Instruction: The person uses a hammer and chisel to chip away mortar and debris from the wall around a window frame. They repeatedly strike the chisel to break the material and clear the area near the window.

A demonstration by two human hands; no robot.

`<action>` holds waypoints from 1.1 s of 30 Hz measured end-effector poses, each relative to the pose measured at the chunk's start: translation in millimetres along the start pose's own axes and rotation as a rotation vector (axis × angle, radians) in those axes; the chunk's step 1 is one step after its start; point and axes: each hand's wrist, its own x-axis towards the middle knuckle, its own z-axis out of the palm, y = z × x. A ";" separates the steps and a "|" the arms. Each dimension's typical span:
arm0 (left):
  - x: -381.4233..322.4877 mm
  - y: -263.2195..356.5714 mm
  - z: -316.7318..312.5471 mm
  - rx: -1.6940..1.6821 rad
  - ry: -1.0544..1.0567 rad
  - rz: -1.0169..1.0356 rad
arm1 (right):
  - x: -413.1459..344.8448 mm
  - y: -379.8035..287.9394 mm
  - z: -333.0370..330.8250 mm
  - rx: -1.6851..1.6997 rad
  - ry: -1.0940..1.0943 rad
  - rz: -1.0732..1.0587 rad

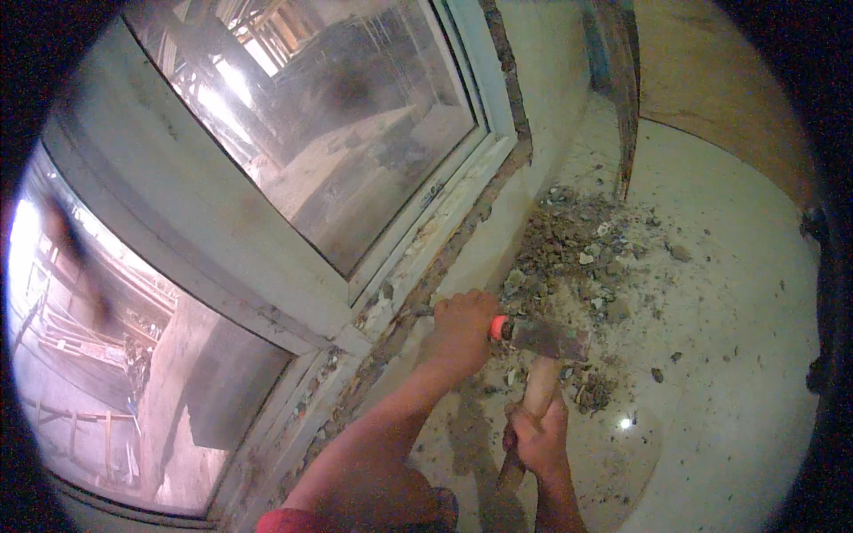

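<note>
My left hand is closed round a chisel with a red handle end. The chisel's metal shank points left, at the rough broken edge along the window frame. My right hand grips the wooden handle of a hammer. The hammer's metal head is right beside the chisel's red end; whether they touch I cannot tell.
The white window frame with glass panes fills the left side. Rubble lies heaped on the pale floor by the wall. A wooden board stands at the upper right, near a dark upright piece.
</note>
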 end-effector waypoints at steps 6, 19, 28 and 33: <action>4.2 -4.2 9.9 0.016 0.153 0.039 | -5.5 -35.2 -30.0 0.536 0.341 0.341; 6.3 -5.8 9.8 0.027 0.153 0.012 | -9.1 -11.2 -1.7 0.347 -0.007 0.335; 3.7 -12.9 20.1 0.062 0.180 0.039 | 11.4 -41.2 -34.1 0.609 0.694 0.030; 8.7 -7.7 20.1 0.134 0.058 0.046 | -13.5 37.1 13.7 -0.060 -0.010 0.151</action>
